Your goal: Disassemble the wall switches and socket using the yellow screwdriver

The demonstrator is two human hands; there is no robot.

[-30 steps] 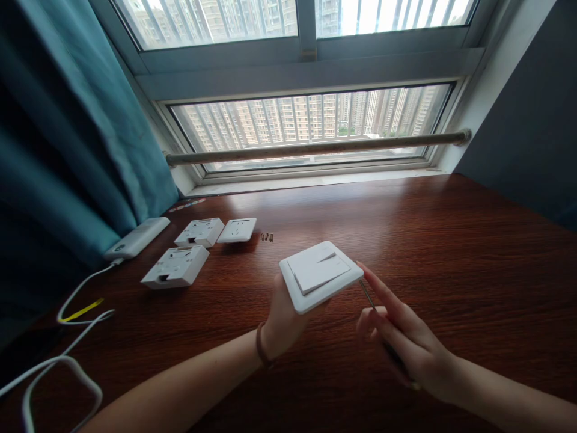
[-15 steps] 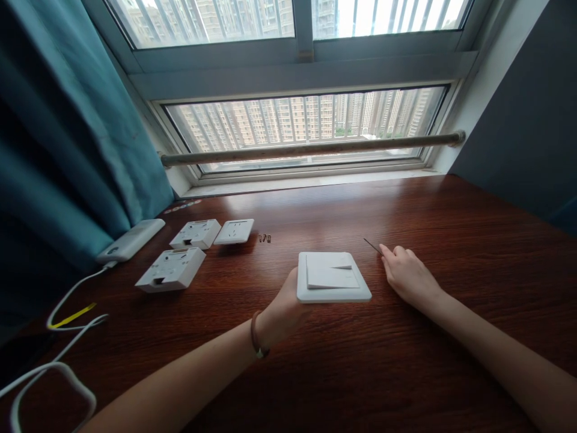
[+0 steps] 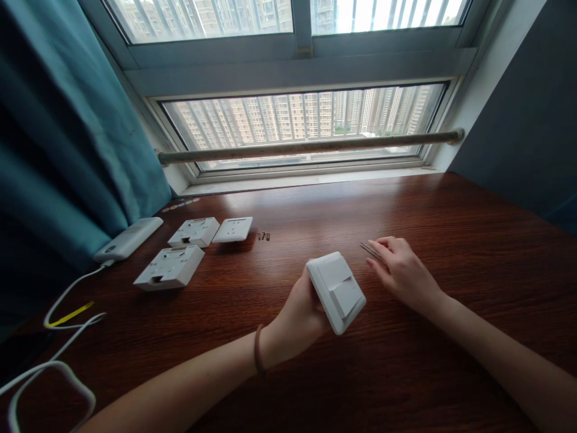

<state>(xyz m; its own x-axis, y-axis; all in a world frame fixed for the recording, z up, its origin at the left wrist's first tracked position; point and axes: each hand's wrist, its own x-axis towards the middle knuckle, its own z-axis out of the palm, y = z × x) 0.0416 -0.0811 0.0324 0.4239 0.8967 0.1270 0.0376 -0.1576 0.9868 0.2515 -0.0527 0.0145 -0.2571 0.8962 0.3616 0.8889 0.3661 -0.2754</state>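
My left hand (image 3: 300, 310) is closed around a white wall switch (image 3: 339, 290), gripping it by its left side and from underneath. The switch is tilted, its rocker face turned up and its lower right corner pointing down toward the table. To the right, my right hand (image 3: 403, 270) pinches a pair of thin metal tweezers (image 3: 370, 249); the two prongs point up and left, a short way from the switch. The part inside the fingers is hidden. Several small screws (image 3: 264, 236) lie on the table beyond my left hand.
Two white mounting boxes (image 3: 180, 273) and a white socket panel (image 3: 233, 230) lie at the left on the brown wooden table (image 3: 315, 207). Behind them sit a white power strip or adapter (image 3: 130, 239) with its cable (image 3: 74, 331), and a blue curtain (image 3: 130, 150). A rail (image 3: 311, 147) crosses the window.
The switch has turned clockwise and tipped in my left hand. In my right hand the tweezers have rotated, so both prongs show, and the fingers have shifted slightly.
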